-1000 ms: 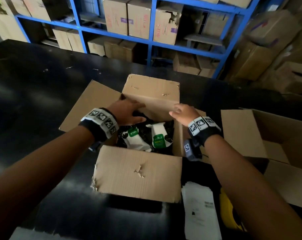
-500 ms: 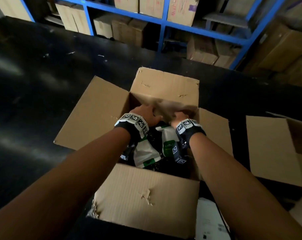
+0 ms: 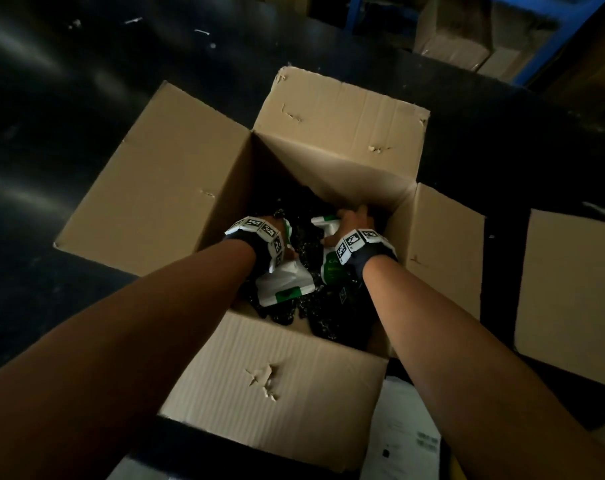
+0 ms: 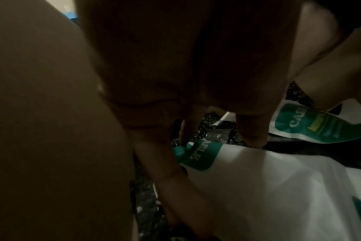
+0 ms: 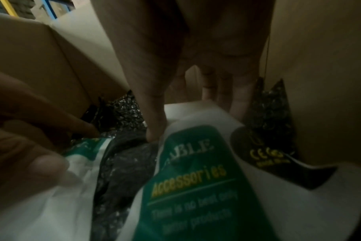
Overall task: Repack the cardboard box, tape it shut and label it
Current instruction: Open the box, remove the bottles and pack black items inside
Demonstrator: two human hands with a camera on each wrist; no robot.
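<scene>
An open cardboard box [image 3: 197, 188] stands on the black table with all its flaps spread out. Inside lie white packets with green labels on black bubble wrap [image 3: 304, 244]. My left hand [image 3: 271, 221] reaches in on the left and holds the left packet [image 3: 283, 285] between thumb and fingers. The left wrist view shows this packet [image 4: 268, 187] under the fingertips [image 4: 251, 133]. Deep at the far right wall, my right hand [image 3: 354, 220] grips the top end of the right packet [image 3: 332, 268]. In the right wrist view the thumb [image 5: 153, 130] lies beside the "Accessories" label [image 5: 196, 187].
A second open cardboard box [image 3: 571, 289] stands to the right. A white printed sheet [image 3: 405, 434] lies at the front right on the black table [image 3: 86, 133]. More cartons [image 3: 450, 39] sit by blue shelving at the back.
Both hands have gone from the far flap's edge down into the box and onto the packets. My head has leaned over the box, so it fills more of the view.
</scene>
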